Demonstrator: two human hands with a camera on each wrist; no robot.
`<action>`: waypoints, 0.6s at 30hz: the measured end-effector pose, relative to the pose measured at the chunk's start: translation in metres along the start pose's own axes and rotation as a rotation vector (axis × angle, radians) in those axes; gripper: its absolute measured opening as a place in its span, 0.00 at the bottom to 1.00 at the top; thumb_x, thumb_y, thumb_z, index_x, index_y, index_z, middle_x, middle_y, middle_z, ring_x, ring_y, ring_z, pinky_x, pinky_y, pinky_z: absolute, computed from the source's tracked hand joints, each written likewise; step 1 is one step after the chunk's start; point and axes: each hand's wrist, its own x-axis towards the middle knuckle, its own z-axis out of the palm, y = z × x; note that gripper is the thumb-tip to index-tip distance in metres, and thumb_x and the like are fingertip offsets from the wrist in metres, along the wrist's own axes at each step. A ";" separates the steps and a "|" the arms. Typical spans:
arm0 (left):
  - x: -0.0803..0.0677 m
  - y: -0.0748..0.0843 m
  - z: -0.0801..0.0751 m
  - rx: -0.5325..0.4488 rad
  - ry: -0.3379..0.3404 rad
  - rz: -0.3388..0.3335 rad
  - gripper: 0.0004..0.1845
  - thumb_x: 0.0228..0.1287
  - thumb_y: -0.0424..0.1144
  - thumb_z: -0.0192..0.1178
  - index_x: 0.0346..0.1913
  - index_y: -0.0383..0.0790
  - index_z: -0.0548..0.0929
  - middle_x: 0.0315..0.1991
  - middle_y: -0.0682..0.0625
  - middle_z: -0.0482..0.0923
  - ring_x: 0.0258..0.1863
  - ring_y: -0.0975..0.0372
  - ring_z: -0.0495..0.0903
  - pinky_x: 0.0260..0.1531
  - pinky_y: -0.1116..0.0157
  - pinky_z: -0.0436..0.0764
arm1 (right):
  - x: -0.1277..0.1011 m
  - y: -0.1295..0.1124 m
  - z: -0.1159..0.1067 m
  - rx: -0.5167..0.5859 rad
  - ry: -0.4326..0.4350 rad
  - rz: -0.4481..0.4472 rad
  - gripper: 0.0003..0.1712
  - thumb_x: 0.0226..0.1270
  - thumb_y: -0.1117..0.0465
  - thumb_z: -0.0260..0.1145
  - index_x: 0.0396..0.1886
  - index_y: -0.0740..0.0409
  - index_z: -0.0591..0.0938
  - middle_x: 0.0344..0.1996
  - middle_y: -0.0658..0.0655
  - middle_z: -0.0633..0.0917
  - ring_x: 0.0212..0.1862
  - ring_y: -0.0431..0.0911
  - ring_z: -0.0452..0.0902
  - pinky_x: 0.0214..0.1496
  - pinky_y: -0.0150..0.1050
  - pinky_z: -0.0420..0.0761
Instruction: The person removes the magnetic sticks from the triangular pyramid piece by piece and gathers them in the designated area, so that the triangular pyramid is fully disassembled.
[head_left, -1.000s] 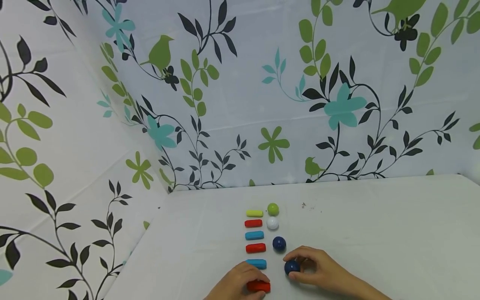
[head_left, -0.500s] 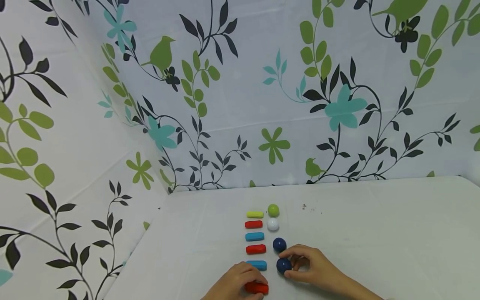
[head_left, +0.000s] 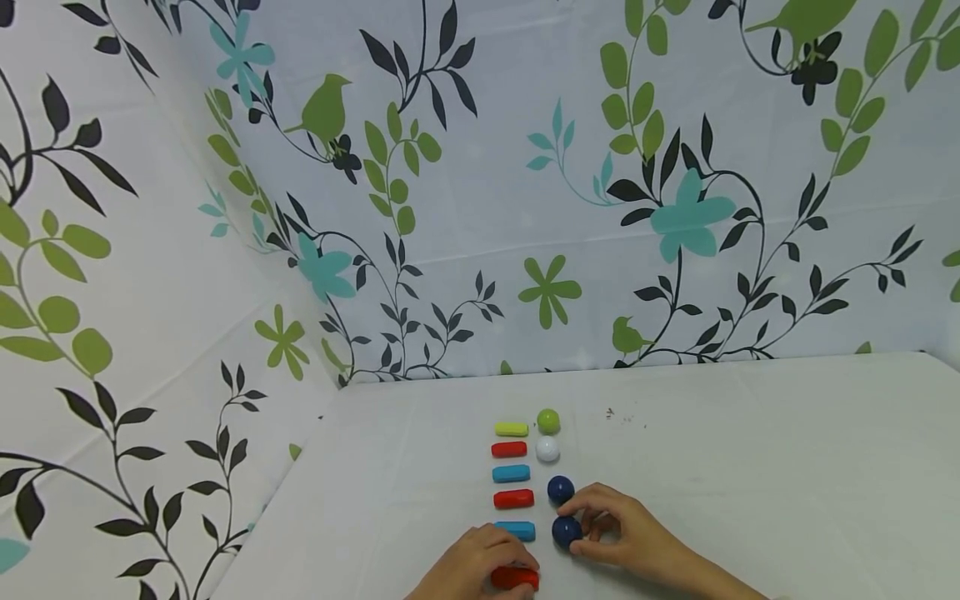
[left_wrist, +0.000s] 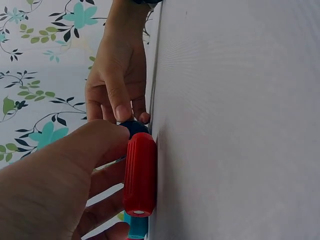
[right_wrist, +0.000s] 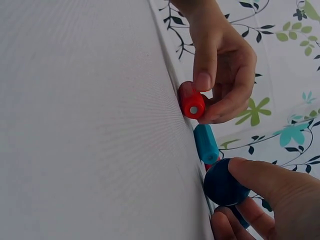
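My left hand [head_left: 476,562] holds a red magnetic rod [head_left: 514,578] at the near end of a column of short rods. In the left wrist view the rod [left_wrist: 140,175] has grooved sides and a silvery disc in its end. To its right, my right hand [head_left: 630,533] pinches a dark blue ball [head_left: 567,532] between thumb and fingers, close over the table. A second dark blue ball [head_left: 560,490] lies just beyond it, right by the fingertips. A blue rod [head_left: 517,531] lies beyond the left hand, partly covered by its fingers.
Farther up the column lie a red rod [head_left: 513,499], a blue rod [head_left: 511,473], another red rod [head_left: 509,449] and a yellow-green rod [head_left: 512,429]. Beside them are a white ball [head_left: 547,449] and a green ball [head_left: 548,421]. A patterned cloth [head_left: 480,208] hangs behind the white table [head_left: 750,450].
My right hand has moved left with the dark blue ball, bringing it nearer to the rods and the other dark blue ball. The left hand keeps its hold, almost still.
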 end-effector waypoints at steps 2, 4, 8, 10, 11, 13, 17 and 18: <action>0.000 0.001 0.000 0.002 0.005 -0.004 0.11 0.69 0.48 0.59 0.48 0.48 0.84 0.44 0.60 0.82 0.45 0.70 0.76 0.46 0.72 0.77 | 0.000 0.000 0.000 0.002 -0.004 -0.004 0.17 0.62 0.60 0.70 0.50 0.58 0.81 0.44 0.58 0.78 0.37 0.42 0.76 0.39 0.31 0.81; 0.001 0.002 -0.001 0.011 0.014 0.003 0.12 0.70 0.49 0.58 0.47 0.49 0.85 0.44 0.60 0.82 0.45 0.70 0.76 0.47 0.72 0.77 | 0.000 -0.001 -0.001 -0.001 -0.006 -0.014 0.17 0.62 0.60 0.70 0.51 0.58 0.80 0.44 0.58 0.78 0.37 0.42 0.76 0.39 0.32 0.81; 0.004 0.004 -0.003 0.041 0.038 0.038 0.11 0.71 0.48 0.57 0.47 0.49 0.85 0.44 0.60 0.82 0.45 0.71 0.75 0.46 0.73 0.76 | -0.001 -0.002 -0.005 -0.014 -0.002 -0.042 0.18 0.64 0.61 0.69 0.52 0.60 0.80 0.45 0.59 0.78 0.37 0.42 0.77 0.38 0.32 0.81; 0.005 0.005 -0.004 0.061 0.068 0.060 0.10 0.71 0.47 0.57 0.47 0.49 0.84 0.43 0.60 0.82 0.44 0.71 0.75 0.47 0.73 0.76 | -0.002 -0.002 -0.007 -0.027 0.012 -0.055 0.17 0.65 0.61 0.67 0.52 0.60 0.80 0.45 0.60 0.79 0.38 0.41 0.77 0.38 0.32 0.81; 0.006 0.006 -0.005 0.069 0.087 0.068 0.09 0.71 0.46 0.57 0.47 0.50 0.84 0.43 0.60 0.81 0.44 0.71 0.75 0.47 0.73 0.76 | -0.002 -0.002 -0.008 -0.035 0.022 -0.059 0.16 0.66 0.62 0.67 0.52 0.60 0.80 0.45 0.60 0.80 0.38 0.41 0.77 0.39 0.32 0.81; 0.008 0.006 -0.007 0.082 0.128 0.083 0.09 0.71 0.46 0.57 0.47 0.49 0.84 0.42 0.60 0.81 0.45 0.70 0.75 0.48 0.72 0.77 | -0.002 -0.002 -0.010 -0.058 0.051 -0.073 0.15 0.67 0.63 0.66 0.51 0.60 0.81 0.45 0.59 0.81 0.40 0.41 0.77 0.39 0.32 0.82; 0.013 0.010 -0.014 0.123 0.190 0.084 0.11 0.73 0.47 0.55 0.51 0.51 0.83 0.46 0.60 0.80 0.49 0.69 0.75 0.51 0.69 0.77 | -0.003 -0.003 -0.019 -0.131 0.114 -0.112 0.13 0.67 0.65 0.65 0.51 0.60 0.82 0.46 0.57 0.82 0.44 0.43 0.77 0.41 0.33 0.82; 0.015 0.010 -0.016 0.139 0.197 0.082 0.12 0.74 0.47 0.54 0.52 0.51 0.82 0.47 0.60 0.80 0.50 0.68 0.74 0.52 0.67 0.76 | -0.003 -0.004 -0.022 -0.158 0.127 -0.130 0.13 0.67 0.65 0.65 0.51 0.59 0.82 0.46 0.57 0.83 0.45 0.43 0.77 0.42 0.33 0.82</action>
